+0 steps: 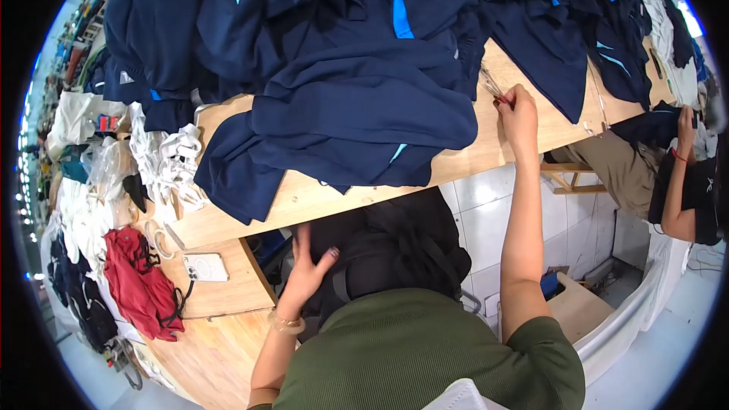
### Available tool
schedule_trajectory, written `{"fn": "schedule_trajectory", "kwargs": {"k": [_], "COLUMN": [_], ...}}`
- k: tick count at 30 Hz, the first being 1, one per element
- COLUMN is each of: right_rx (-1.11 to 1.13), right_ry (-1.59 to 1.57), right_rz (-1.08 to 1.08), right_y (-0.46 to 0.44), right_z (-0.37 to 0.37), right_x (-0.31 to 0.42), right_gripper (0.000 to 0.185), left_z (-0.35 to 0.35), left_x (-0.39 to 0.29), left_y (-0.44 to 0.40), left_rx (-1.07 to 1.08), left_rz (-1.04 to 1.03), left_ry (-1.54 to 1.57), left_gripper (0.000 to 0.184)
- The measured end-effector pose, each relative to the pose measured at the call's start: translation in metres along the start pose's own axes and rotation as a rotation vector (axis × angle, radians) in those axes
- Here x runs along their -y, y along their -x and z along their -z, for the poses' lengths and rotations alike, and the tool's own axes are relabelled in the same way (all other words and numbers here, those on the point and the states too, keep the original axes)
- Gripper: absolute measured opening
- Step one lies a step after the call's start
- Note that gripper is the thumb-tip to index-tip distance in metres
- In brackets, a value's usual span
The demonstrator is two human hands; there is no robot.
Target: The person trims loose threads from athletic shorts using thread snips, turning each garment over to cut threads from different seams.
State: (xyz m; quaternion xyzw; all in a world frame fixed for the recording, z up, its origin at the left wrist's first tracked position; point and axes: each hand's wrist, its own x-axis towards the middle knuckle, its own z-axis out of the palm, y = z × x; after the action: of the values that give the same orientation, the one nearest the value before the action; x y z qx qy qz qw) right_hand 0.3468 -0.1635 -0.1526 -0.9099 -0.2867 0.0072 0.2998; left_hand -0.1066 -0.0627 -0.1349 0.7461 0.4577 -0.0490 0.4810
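Observation:
My right hand (519, 114) is at the table's edge, its fingers pinched on a pair of small metal thread snips (490, 82) pointing toward the garments. Just left of it lies a navy garment (364, 118) with a light-blue insert, spread loosely along the front of the wooden table (304, 201). My left hand (306, 273) hovers below the table edge over the black cloth (402, 250) on my lap. Its fingers are spread, and nothing shows in them. Blur softens the fingertips.
A big heap of navy garments (304, 23) with blue inserts covers the table's far side. A phone (205, 266) and a red bag (140, 281) lie at left, near white cloth scraps (178, 156). Another person's arm (680, 175) is at right, above a wooden stool (569, 178).

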Motion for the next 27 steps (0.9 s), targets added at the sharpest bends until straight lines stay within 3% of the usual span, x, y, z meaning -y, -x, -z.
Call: {"fn": "schedule_trajectory", "kwargs": {"k": [1,2,3,4,5,7,8,9,11,14,17,19,21,23,27], "right_rx": [0.004,0.003,-0.051,-0.104,-0.13,-0.171,-0.172,-0.019,0.176,0.096,0.006,0.173,0.325,0.371,0.326], "right_ry": [-0.041,-0.042,-0.419,-0.801,-0.685,-0.816,-0.82,-0.703,-0.573,-0.514,-0.366,0.201,0.477,0.7,0.767], "right_rz": [-0.036,-0.033,-0.128,-0.225,-0.111,-0.079,-0.07,-0.006,0.172,0.335,0.189,-0.102,-0.36,-0.357,-0.418], "right_y": [0.0,0.0,0.002,0.004,0.008,0.027,0.039,0.05,0.065,0.068,0.059,0.053,0.047,0.043,0.033], "right_z": [-0.001,0.0,0.001,0.001,0.012,0.036,0.043,0.048,0.046,0.044,0.066,0.098,0.118,0.136,0.171], "right_x": [-0.002,-0.003,-0.006,-0.008,0.001,0.033,0.044,0.053,0.061,0.077,0.071,0.026,-0.026,-0.029,-0.062], "right_gripper": [0.015,0.015,0.014,0.014,0.02,0.022,0.022,0.026,0.036,0.046,0.052,0.056,0.05,0.043,0.023], "left_z": [0.02,0.037,0.052,0.063,0.068,0.081,0.091,0.099,0.105,0.109,0.114,0.118,0.12,0.123,0.123], "left_x": [-0.03,-0.053,-0.07,-0.082,-0.095,-0.118,-0.113,-0.102,-0.094,-0.098,-0.108,-0.105,-0.097,-0.097,-0.1], "left_y": [0.004,0.004,0.003,-0.003,-0.006,-0.039,-0.061,-0.08,-0.108,-0.128,-0.128,-0.126,-0.128,-0.124,-0.12], "left_rx": [0.19,0.438,0.67,0.706,0.472,-0.28,-0.478,-0.61,-0.653,-0.709,-0.546,-0.495,-0.5,-0.472,-0.429], "left_rz": [-0.185,-0.124,-0.052,-0.144,-0.206,-0.619,-0.68,-0.704,-0.686,-0.77,-0.834,-0.818,-0.816,-0.783,-0.755], "left_ry": [-0.145,0.289,0.727,0.858,0.759,-0.051,-0.223,-0.368,-0.417,-0.542,-0.509,-0.436,-0.325,-0.285,-0.175], "left_gripper": [0.052,0.05,0.048,0.045,0.037,0.023,0.029,0.036,0.053,0.056,0.052,0.045,0.038,0.038,0.039]}}
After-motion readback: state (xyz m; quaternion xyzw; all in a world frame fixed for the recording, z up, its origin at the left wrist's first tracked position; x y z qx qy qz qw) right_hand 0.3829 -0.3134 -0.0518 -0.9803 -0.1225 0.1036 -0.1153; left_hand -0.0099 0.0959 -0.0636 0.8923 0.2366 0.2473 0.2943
